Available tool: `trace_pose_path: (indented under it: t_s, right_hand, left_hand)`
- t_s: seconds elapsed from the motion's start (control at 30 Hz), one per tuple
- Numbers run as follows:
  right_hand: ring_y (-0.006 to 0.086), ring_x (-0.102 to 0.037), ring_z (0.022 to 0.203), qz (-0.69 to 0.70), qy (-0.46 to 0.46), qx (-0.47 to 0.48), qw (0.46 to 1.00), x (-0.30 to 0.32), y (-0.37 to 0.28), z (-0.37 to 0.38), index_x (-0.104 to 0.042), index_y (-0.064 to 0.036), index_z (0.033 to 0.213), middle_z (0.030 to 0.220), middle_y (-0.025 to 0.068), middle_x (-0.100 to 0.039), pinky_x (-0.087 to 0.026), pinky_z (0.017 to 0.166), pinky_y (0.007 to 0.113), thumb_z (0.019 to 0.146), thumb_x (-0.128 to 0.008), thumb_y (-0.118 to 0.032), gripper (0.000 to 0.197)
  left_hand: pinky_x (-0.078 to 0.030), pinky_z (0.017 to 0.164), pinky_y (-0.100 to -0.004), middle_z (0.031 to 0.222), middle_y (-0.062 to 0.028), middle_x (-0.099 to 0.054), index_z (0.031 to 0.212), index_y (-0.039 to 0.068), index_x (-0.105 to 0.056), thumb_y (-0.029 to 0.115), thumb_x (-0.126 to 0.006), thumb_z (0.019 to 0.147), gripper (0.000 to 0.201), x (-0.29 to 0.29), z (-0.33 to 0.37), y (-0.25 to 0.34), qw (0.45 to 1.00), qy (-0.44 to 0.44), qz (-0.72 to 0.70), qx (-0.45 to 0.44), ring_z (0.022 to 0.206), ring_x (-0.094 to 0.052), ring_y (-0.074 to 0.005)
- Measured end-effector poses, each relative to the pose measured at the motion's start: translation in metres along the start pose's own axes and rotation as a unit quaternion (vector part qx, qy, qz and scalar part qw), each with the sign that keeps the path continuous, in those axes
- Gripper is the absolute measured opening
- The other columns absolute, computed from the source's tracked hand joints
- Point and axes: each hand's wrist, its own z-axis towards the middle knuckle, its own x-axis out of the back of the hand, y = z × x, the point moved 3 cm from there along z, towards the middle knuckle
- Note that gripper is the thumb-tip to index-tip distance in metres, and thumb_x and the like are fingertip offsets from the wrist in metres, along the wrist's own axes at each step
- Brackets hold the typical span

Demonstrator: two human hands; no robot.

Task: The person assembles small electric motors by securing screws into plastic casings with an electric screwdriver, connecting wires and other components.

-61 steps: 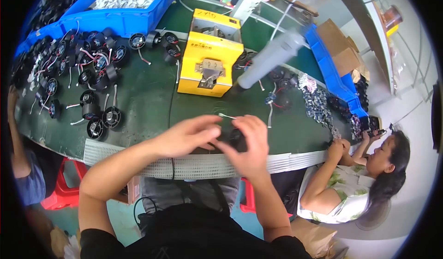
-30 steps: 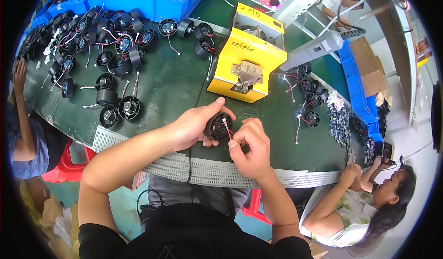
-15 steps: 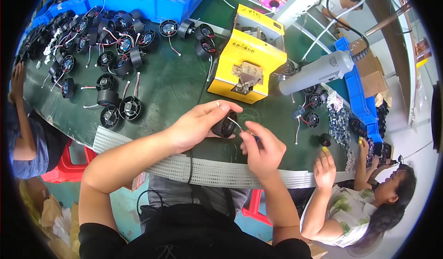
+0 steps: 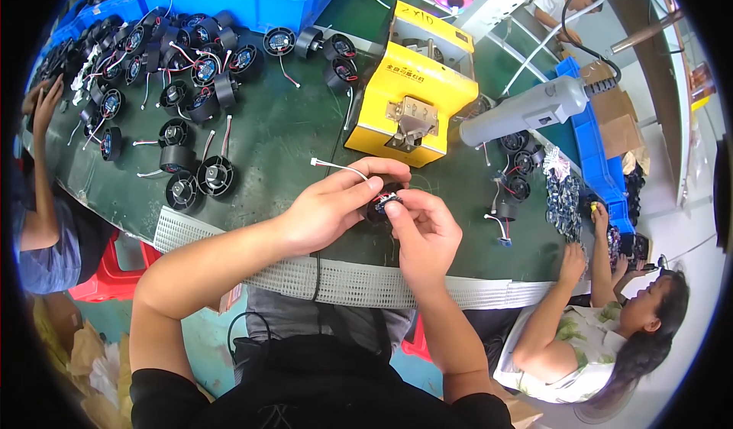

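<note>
Above the near edge of the bench, my left hand [image 4: 336,203] is closed around a small black round fan housing [image 4: 374,213]. My right hand [image 4: 427,234] pinches a small circuit board [image 4: 389,199] against the housing's open face with thumb and fingers. From the board a thin wire runs over my left hand and ends in a white connector [image 4: 316,161]. My fingers cover much of the housing. Directly beyond stands a yellow machine [image 4: 405,100] with a metal bracket on its front.
Many black fans with wires [image 4: 205,70] lie at the left, below a blue bin [image 4: 259,1]. A grey cylindrical tool [image 4: 527,112] hangs at the right. Beneath it are more fans and a pile of circuit boards [image 4: 563,207]. A co-worker's hand [image 4: 573,261] reaches there.
My right hand has moved left to the housing, and the wire now sticks out over my left hand. The co-worker at right has reached farther in; a loose board now lies on the bench there.
</note>
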Motion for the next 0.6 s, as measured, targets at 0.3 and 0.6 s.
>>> trace_pose_path:
  t_s: [0.3, 0.6]
  right_hand:
    - [0.0107, -0.060, 0.072, -0.053, 0.030, 0.111, 0.992, -0.007, -0.002, 0.001, -0.068, 0.0018, 0.093, 0.085, 0.0061, -0.065, -0.049, 0.067, 0.022, 0.077, -0.076, 0.005, 0.018]
    - [0.0195, -0.061, 0.102, 0.021, -0.019, -0.001, 1.000, -0.006, 0.002, 0.009, -0.054, 0.0042, 0.114, 0.108, 0.0119, -0.061, -0.050, 0.090, 0.032, 0.082, -0.069, 0.008, 0.036]
  left_hand:
    - [-0.033, 0.108, -0.0312, 0.134, -0.0065, -0.046, 0.138, 0.004, -0.040, 0.020, -0.037, 0.104, 0.037, 0.005, 0.001, -0.004, 0.999, -0.028, 0.017, -0.018, 0.126, -0.042, -0.0149]
    - [-0.037, 0.107, -0.0331, 0.142, -0.0161, -0.041, 0.149, 0.004, -0.026, 0.027, -0.062, 0.093, 0.070, 0.005, -0.007, 0.003, 0.927, -0.035, 0.363, -0.087, 0.129, -0.044, -0.0231]
